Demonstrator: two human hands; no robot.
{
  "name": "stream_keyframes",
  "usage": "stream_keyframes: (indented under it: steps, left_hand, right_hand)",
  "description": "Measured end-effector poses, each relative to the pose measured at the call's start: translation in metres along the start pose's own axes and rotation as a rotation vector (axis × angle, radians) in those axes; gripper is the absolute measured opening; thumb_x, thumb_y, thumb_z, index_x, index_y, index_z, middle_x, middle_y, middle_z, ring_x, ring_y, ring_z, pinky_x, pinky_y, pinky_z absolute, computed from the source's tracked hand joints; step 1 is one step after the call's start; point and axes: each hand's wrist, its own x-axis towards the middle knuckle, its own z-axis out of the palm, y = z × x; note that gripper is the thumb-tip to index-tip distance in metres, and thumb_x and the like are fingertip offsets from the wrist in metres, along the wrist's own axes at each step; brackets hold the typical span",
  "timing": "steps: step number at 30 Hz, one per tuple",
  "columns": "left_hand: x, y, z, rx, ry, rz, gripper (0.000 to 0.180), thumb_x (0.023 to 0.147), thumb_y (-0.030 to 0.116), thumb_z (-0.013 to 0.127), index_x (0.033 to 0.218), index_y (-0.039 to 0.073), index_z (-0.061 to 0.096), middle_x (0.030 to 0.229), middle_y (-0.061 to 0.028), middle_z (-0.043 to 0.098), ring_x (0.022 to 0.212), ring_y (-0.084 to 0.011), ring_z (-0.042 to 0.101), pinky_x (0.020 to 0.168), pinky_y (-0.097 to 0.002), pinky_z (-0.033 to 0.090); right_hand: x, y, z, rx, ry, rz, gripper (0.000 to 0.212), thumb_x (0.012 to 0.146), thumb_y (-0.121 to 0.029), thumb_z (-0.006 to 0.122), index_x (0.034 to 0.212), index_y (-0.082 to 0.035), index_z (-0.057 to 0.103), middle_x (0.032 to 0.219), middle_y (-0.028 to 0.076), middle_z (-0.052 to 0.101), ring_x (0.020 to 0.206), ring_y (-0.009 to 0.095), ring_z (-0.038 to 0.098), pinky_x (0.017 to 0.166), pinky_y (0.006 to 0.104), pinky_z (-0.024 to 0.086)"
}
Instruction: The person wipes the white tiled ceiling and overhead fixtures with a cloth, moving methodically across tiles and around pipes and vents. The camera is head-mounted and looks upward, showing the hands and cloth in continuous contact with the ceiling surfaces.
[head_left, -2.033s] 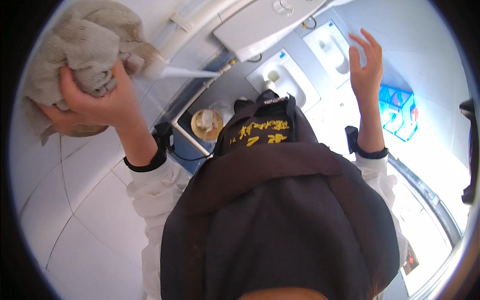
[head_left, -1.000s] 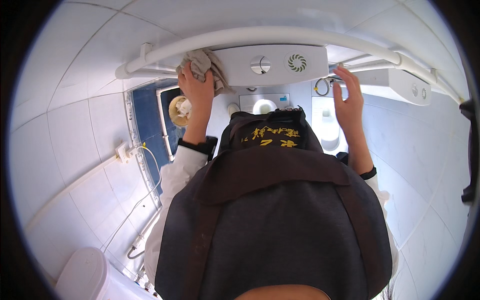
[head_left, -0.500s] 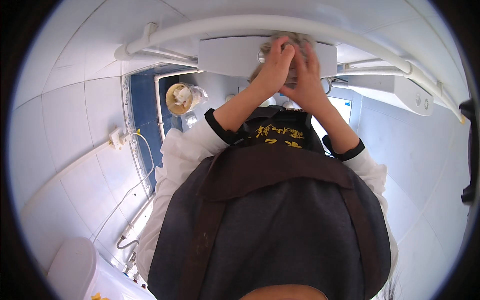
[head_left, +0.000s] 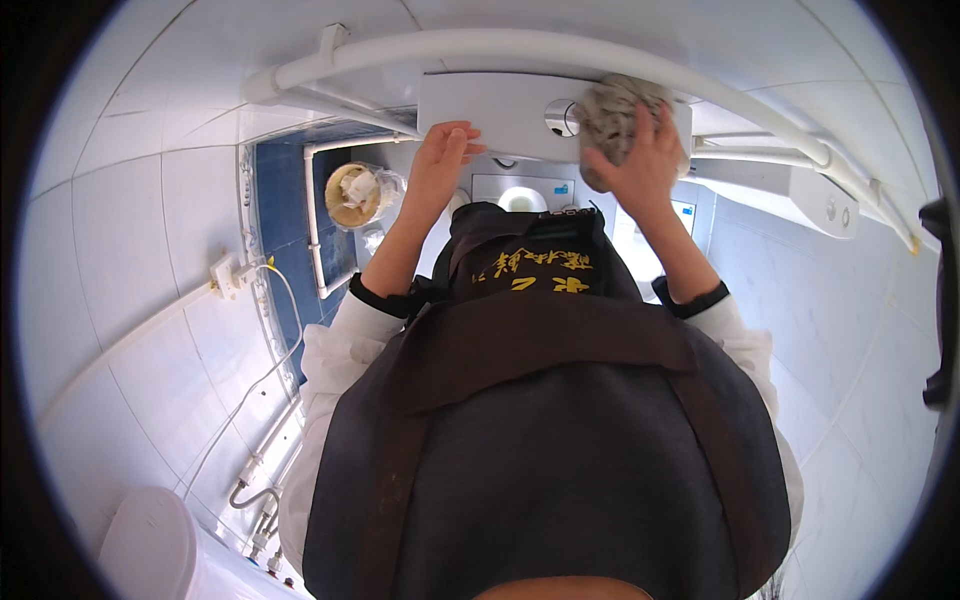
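Note:
A crumpled grey rag [head_left: 612,115] lies on the right part of the white toilet tank's top [head_left: 480,105], beside the round silver flush button [head_left: 561,117]. My right hand [head_left: 645,165] presses on the rag with its fingers spread over it, slightly blurred. Part of the rag hangs over the tank's near edge. My left hand [head_left: 443,160] is empty and half curled, with its fingers apart, at the tank's near left corner. The white toilet bowl [head_left: 522,199] shows partly below the tank.
A thick white pipe [head_left: 480,45] runs along the wall just beyond the tank. Another white tank [head_left: 800,200] stands to the right. At left are a waste basket [head_left: 345,215] with a plastic liner, a wall socket [head_left: 225,277] with a cable, and a white bin-like container [head_left: 150,545].
Both hands were together over the rag. The left hand has come off it and moved left, while the right hand has carried the rag rightward, uncovering the flush button.

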Motion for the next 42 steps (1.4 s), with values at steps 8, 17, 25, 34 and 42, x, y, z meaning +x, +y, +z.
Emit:
stream_keyframes:
  steps: [8,17,25,34,42]
  left_hand:
    - [0.004,-0.019,-0.015,0.160,0.375,0.227,0.021,0.096,0.019,0.050,0.105,0.000,0.054,0.084,-0.0051,0.059,0.071,-0.0120,0.057,0.065,-0.0258,0.047]
    - [0.006,-0.019,-0.017,0.111,0.255,0.159,0.020,0.095,0.017,0.050,0.099,0.000,0.058,0.080,-0.0042,0.058,0.070,-0.0094,0.055,0.066,-0.0237,0.046]
    - [0.005,-0.014,-0.005,0.058,0.195,0.091,0.018,0.094,0.015,0.050,0.098,0.000,0.059,0.081,-0.0045,0.059,0.070,-0.0096,0.056,0.066,-0.0235,0.047]
    - [-0.001,-0.029,-0.031,0.070,0.282,0.104,0.020,0.093,0.015,0.050,0.098,-0.001,0.061,0.082,-0.0068,0.062,0.071,-0.0109,0.058,0.066,-0.0242,0.047]
    - [-0.009,-0.021,-0.052,0.053,0.472,0.102,0.016,0.095,0.015,0.050,0.096,0.000,0.057,0.078,-0.0040,0.060,0.068,-0.0099,0.056,0.065,-0.0232,0.046]
  right_hand:
    - [0.030,-0.114,0.050,0.103,-0.146,-0.461,0.078,0.062,-0.035,0.077,0.131,-0.019,0.046,0.137,0.016,0.036,0.121,0.040,0.037,0.099,0.0515,0.033]
    - [0.022,-0.009,0.017,0.247,-0.151,-0.538,0.069,0.060,-0.007,0.071,0.125,-0.020,0.054,0.135,0.008,0.043,0.121,0.033,0.042,0.102,0.0444,0.037]
    - [0.006,0.080,-0.045,0.149,-0.071,0.048,0.056,0.063,0.002,0.065,0.117,-0.015,0.059,0.134,0.011,0.041,0.118,0.035,0.041,0.098,0.0434,0.040]
    - [0.025,-0.049,0.031,0.149,-0.112,-0.364,0.071,0.060,-0.014,0.072,0.127,-0.020,0.051,0.137,0.013,0.039,0.122,0.035,0.039,0.102,0.0510,0.030]
    - [0.052,-0.155,0.079,0.115,-0.194,-0.583,0.068,0.065,-0.032,0.077,0.127,-0.028,0.051,0.138,0.007,0.038,0.119,0.033,0.042,0.101,0.0538,0.033]
